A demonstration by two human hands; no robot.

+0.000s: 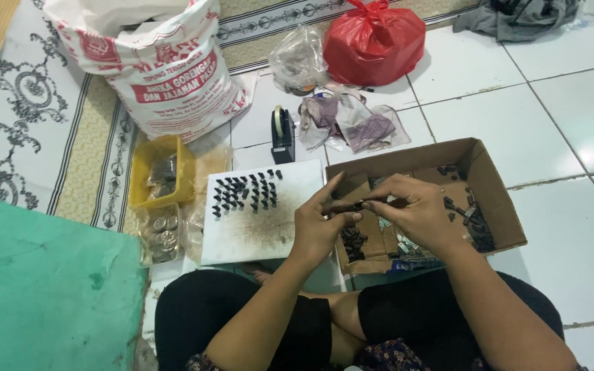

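Observation:
My left hand (319,221) and my right hand (412,209) meet over the left part of an open cardboard box (491,184) on the tiled floor. Between the fingertips of both hands is a small dark piece (352,205). Several more small dark and silvery pieces (472,221) lie loose inside the box. Left of the hands lies a white board (242,237) with several small dark pieces (245,192) standing in rows at its far end. I sit cross-legged behind the box.
A black tape dispenser (282,135) stands beyond the board. A yellow tub (161,172) and a clear tub (159,233) sit left of it. Farther back are a printed white sack (166,69), a red plastic bag (374,42), clear bags (300,58) and a patterned mat (29,117). A green surface (42,288) fills the near left.

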